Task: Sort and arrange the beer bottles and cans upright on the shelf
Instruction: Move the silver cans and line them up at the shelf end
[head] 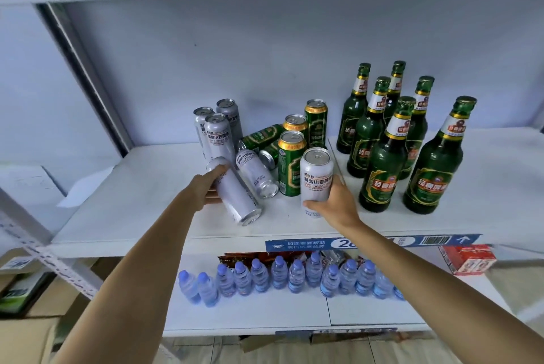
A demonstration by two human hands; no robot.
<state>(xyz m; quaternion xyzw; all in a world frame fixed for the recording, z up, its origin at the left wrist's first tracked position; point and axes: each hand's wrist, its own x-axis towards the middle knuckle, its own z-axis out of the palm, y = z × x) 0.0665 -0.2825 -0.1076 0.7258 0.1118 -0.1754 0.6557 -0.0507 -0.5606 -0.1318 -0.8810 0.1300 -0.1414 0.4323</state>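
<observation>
Beer fills the middle of a white shelf (pixel 147 187). The right hand (pixel 335 201) grips an upright silver can (pixel 315 176) near the shelf's front edge, fingers wrapped round its lower half. The left hand (pixel 206 187) clasps a toppled silver can (pixel 235 196) lying on its side, with a second fallen silver can (pixel 256 173) just beside it. Three silver cans (pixel 216 131) stand upright behind. Green cans (pixel 290 163) cluster in the centre, some standing, two lying down. Six green bottles (pixel 382 154) stand upright to the right. Water bottles (pixel 279 275) line the shelf below.
</observation>
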